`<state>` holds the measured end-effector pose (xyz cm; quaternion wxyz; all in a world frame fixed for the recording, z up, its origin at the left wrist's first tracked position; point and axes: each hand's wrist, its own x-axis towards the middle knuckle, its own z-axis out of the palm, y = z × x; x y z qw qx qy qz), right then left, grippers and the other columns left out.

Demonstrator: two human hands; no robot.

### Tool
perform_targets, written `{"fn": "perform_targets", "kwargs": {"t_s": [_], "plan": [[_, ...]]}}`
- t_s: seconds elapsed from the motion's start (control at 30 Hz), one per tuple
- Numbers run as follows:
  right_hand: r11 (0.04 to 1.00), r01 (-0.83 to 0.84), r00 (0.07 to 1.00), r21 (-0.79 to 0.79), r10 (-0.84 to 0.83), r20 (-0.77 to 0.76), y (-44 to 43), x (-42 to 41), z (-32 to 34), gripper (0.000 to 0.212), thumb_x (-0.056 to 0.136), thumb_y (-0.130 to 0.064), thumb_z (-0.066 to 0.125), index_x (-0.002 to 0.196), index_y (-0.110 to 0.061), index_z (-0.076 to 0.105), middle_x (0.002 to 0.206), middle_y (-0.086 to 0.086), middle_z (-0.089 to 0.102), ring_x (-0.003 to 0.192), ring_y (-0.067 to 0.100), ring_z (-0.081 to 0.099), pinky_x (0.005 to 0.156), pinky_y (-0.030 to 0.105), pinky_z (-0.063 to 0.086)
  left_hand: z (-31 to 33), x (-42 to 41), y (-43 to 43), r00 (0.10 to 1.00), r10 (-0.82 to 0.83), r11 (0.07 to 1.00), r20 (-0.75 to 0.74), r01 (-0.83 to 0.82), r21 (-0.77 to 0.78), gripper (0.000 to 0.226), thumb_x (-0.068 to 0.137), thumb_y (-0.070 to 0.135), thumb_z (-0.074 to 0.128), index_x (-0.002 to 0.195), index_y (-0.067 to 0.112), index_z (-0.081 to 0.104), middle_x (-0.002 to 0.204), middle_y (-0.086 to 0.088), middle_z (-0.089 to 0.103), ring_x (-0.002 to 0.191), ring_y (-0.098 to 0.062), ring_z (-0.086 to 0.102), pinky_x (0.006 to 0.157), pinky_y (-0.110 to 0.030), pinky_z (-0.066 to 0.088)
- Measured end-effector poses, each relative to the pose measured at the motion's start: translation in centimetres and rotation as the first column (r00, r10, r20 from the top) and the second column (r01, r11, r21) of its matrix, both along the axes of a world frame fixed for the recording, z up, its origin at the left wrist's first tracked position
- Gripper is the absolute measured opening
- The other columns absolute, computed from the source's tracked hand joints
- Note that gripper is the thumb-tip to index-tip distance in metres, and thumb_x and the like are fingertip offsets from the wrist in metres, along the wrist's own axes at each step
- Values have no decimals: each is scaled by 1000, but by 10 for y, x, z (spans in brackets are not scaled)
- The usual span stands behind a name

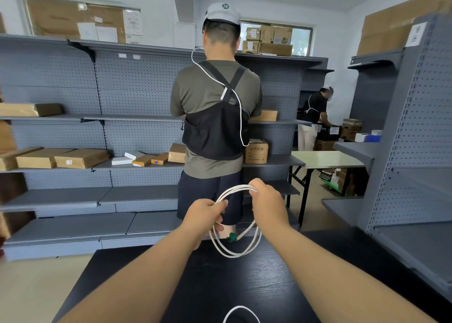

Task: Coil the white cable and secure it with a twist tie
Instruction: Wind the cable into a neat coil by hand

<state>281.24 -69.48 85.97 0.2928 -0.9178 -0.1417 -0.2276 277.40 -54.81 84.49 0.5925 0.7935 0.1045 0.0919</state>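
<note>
Grey shelves (pixel 61 195) stand far; over the worktop (pixel 244 286) my left grip (pixel 205 215) and right grip (pixel 267 205) clamp the white cable (pixel 233 255) so loops cannot spread.

A grey cap (pixel 221 13) reads "28".

White cable (pixel 238 187); green tie (pixel 231 237); black wood-grained table (pixel 244 286)

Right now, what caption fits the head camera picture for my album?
Left hand and right hand hold the white cable in loops over a black table, green piece nearby.
</note>
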Motion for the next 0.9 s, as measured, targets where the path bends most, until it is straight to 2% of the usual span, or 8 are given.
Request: {"fn": "perform_targets", "kwargs": {"t_s": [0.1, 0.23, 0.33, 0.53, 0.67, 0.73, 0.83, 0.9], "plan": [[997, 13, 997, -72, -8, 71, -5, 1, -3, 13, 98, -14, 36, 100, -17, 49, 82, 5, 48, 70, 23, 46, 47, 23, 23, -1, -2, 6, 997, -75, 991, -27, 71, -111, 21, 87, 24, 62, 73, 8, 60, 62, -3, 55, 46, -12, 58, 52, -24, 48], [996, 31, 996, -78, -24, 90, -9, 3, -4, 14, 97, -14, 36, 100, -16, 49, 82, 6, 48, 70, 25, 47, 53, 30, 30, -6, -5, 11, 991, -132, 985, -21, 129, -111, 14, 85, 10, 63, 72, 6, 60, 65, -7, 58, 49, -7, 58, 49, -15, 46], [996, 36, 996, -76, -29, 85, -10, 2, -5, 13, 98, -14, 37, 100, -16, 50, 82, 6, 47, 69, 24, 47, 54, 29, 31, -9, -7, 12, 989, -141, 983, -51, 134, -123, 8, 85, 7, 60, 77, 5, 61, 72, -11, 63, 61, -13, 62, 53, -16, 49], [999, 43, 998, 17, -43, 43, -6, 1, -6, 17, 99, -15, 35, 101, -14, 51, 85, 8, 51, 73, 25, 50, 54, 28, 31, -9, -5, -1, 996, 78, 992, -47, -82, -92, 26, 93, 37, 52, 89, 11, 55, 78, -4, 65, 62, -17, 63, 53, -25, 50], [991, 53, 999, 125, -52, -14, -2, -1, -6, 20, 100, -16, 32, 100, -13, 51, 86, 11, 54, 77, 26, 54, 59, 33, 45, -14, -2, -11, 978, 209, 947, -27, -209, -242, 32, 86, 48, 57, 86, 16, 53, 83, -7, 60, 61, -20, 66, 78, -43, 56], [986, 57, 998, 156, -53, -29, -1, -2, -6, 19, 100, -17, 33, 102, -12, 51, 87, 11, 55, 77, 27, 56, 63, 35, 49, -15, -1, -14, 967, 251, 927, -50, -255, -275, 38, 81, 54, 59, 84, 16, 54, 81, -7, 62, 61, -20, 67, 80, -46, 56], [975, 57, 997, 213, -46, -57, 0, -4, -5, 18, 100, -18, 35, 103, -12, 52, 89, 12, 55, 79, 29, 58, 68, 39, 54, -12, -2, -18, 967, 232, 915, -106, -253, -315, 49, 78, 60, 60, 85, 11, 60, 79, -6, 62, 60, -19, 63, 73, -39, 58], [962, 73, 994, 263, -49, -96, -1, -3, -4, 17, 100, -17, 36, 102, -12, 52, 90, 14, 56, 81, 32, 59, 71, 44, 55, -8, -5, -18, 982, 151, 916, -110, -181, -359, 50, 78, 58, 62, 85, 8, 63, 76, -6, 55, 54, -17, 53, 55, -28, 55]]}}
